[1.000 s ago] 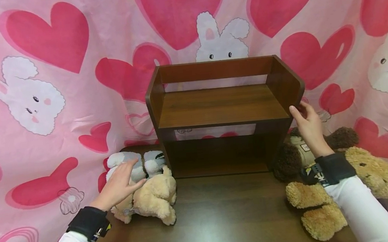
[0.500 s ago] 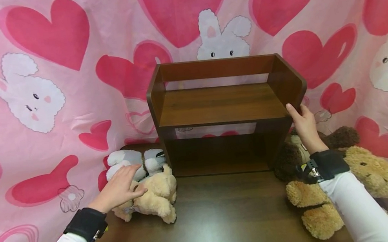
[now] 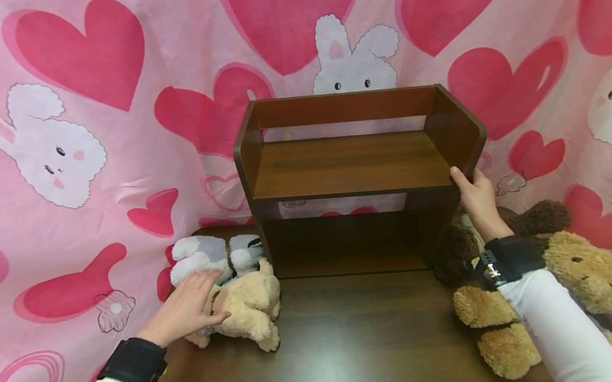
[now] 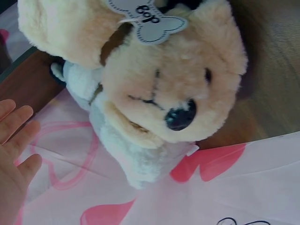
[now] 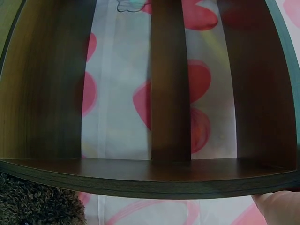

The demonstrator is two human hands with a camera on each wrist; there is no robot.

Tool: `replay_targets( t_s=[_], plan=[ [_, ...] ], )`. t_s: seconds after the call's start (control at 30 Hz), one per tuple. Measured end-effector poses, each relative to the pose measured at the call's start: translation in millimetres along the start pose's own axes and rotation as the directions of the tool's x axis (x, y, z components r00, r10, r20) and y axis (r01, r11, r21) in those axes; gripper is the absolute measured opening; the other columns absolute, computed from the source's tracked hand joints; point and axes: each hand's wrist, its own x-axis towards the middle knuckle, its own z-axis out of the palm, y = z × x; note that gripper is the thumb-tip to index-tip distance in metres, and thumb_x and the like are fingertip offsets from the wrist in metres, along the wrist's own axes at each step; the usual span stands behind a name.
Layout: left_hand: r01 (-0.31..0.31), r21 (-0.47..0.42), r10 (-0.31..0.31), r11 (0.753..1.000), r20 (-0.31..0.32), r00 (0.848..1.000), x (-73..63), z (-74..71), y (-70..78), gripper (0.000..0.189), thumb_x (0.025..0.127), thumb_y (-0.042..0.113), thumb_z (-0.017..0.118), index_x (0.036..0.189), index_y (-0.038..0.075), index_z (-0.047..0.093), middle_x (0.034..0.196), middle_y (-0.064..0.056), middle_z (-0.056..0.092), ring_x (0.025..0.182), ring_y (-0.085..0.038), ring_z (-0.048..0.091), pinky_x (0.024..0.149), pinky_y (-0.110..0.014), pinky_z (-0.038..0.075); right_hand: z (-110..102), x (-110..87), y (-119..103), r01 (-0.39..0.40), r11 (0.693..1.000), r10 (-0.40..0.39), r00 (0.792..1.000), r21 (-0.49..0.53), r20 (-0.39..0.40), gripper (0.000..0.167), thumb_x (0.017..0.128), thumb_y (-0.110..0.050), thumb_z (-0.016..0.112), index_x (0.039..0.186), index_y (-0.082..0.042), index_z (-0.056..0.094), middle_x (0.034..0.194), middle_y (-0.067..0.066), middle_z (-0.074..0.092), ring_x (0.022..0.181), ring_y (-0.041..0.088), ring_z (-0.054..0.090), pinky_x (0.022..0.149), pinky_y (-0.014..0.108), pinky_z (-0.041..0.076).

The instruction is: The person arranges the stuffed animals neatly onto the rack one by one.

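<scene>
A dark brown wooden two-tier shelf [image 3: 348, 165] stands upright at the back of the table. My right hand [image 3: 478, 203] grips its right side panel, thumb at the front edge and the other fingers behind the panel's outer side. In the right wrist view the shelf [image 5: 171, 89] fills most of the picture, with a bit of the hand [image 5: 281, 206] at its edge. My left hand [image 3: 184, 309] hovers with fingers spread over a cream plush dog [image 3: 251, 309]. The left wrist view shows this dog's face [image 4: 154, 93] and its tag, the hand off to the left.
Behind the cream dog lies a grey and white plush toy [image 3: 201, 257]. To the right are a dark brown plush toy [image 3: 541, 216] and a tan teddy bear [image 3: 597, 269], partly covered by my right arm. A pink heart-and-bunny cloth [image 3: 173, 49] hangs around the wooden table [image 3: 350, 342].
My right hand has shifted slightly left, its thumb now at the front edge of the shelf's side panel. My left hand has drawn back a little, still spread. The toys lie unchanged.
</scene>
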Motion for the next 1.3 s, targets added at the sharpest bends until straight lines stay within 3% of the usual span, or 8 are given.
replay_targets(
  t_s=[0.1,0.17,0.33,0.47,0.63,0.73,1.03,1.3],
  plan=[
    [0.005,0.009,-0.005,1.000,-0.010,1.000,-4.8,2.8,-0.3,0.079,0.063,0.044,0.077,0.121,-0.002,0.050,0.116,-0.017,0.056,0.109,-0.033,0.048,0.096,-0.051,0.035,2,0.0,2,0.029,0.999,-0.029,0.999,-0.032,-0.019,0.051,0.094,-0.041,0.042,0.124,0.001,0.044,0.105,0.016,0.051,0.043,0.002,0.042,0.045,0.019,0.038],
    [0.007,0.015,-0.007,1.000,-0.022,1.000,-7.9,5.0,-0.8,0.078,0.063,0.043,0.077,0.121,-0.002,0.050,0.115,-0.016,0.056,0.108,-0.032,0.049,0.094,-0.050,0.037,2,-0.3,3,0.032,0.998,-0.034,0.999,-0.049,-0.024,0.051,0.094,-0.040,0.041,0.123,0.002,0.045,0.107,0.021,0.051,0.045,0.002,0.043,0.046,0.019,0.038],
    [0.009,0.033,-0.008,0.999,-0.050,0.999,-14.7,10.2,-2.0,0.075,0.065,0.041,0.076,0.119,-0.003,0.050,0.110,-0.016,0.058,0.104,-0.031,0.052,0.091,-0.048,0.040,3,-1.6,2,0.006,0.999,-0.007,1.000,-0.050,-0.011,0.055,0.095,-0.041,0.037,0.129,0.002,0.043,0.121,0.022,0.048,0.086,0.016,0.052,0.072,0.025,0.041],
    [0.061,-0.003,-0.061,0.998,-0.049,0.997,-19.1,12.2,-0.4,0.070,0.068,0.039,0.075,0.117,-0.005,0.052,0.108,-0.017,0.059,0.102,-0.032,0.054,0.089,-0.047,0.041,2,-1.8,2,-0.009,0.999,0.010,1.000,-0.036,0.017,0.059,0.096,-0.041,0.035,0.136,0.001,0.036,0.132,0.021,0.042,0.112,0.027,0.041,0.089,0.036,0.035],
    [0.215,-0.124,-0.216,0.969,0.004,0.976,-23.9,11.3,3.9,0.067,0.073,0.039,0.072,0.117,-0.007,0.052,0.110,-0.019,0.058,0.104,-0.034,0.053,0.089,-0.048,0.042,1,-2.2,4,-0.006,0.998,0.006,1.000,-0.060,-0.003,0.055,0.095,-0.042,0.036,0.128,0.002,0.043,0.117,0.020,0.048,0.076,0.011,0.050,0.062,0.022,0.041],
    [0.332,-0.199,-0.327,0.922,0.060,0.943,-25.7,10.1,6.3,0.066,0.078,0.041,0.068,0.119,-0.008,0.050,0.112,-0.020,0.057,0.105,-0.035,0.053,0.088,-0.048,0.042,2,-2.1,5,0.005,0.998,-0.005,1.000,-0.067,-0.008,0.053,0.095,-0.041,0.037,0.124,0.003,0.044,0.110,0.020,0.049,0.062,0.003,0.043,0.049,0.018,0.038],
    [0.577,-0.379,-0.545,0.724,0.199,0.814,-25.5,5.1,11.6,0.061,0.085,0.042,0.059,0.115,-0.010,0.048,0.101,-0.022,0.060,0.095,-0.034,0.058,0.080,-0.046,0.047,2,-2.1,5,-0.005,0.998,0.005,1.000,-0.059,0.002,0.055,0.095,-0.041,0.036,0.130,0.001,0.042,0.117,0.022,0.048,0.068,0.001,0.041,0.052,0.017,0.038],
    [0.735,-0.367,-0.682,0.570,0.288,0.672,-28.2,6.6,13.3,0.059,0.085,0.052,0.053,0.098,-0.006,0.057,0.078,-0.009,0.059,0.069,-0.020,0.055,0.060,-0.030,0.042,1,-2.7,6,0.002,0.998,-0.001,1.000,-0.069,0.016,0.056,0.096,-0.041,0.035,0.129,0.004,0.041,0.115,0.023,0.048,0.068,0.004,0.044,0.052,0.018,0.037]
  ],
)
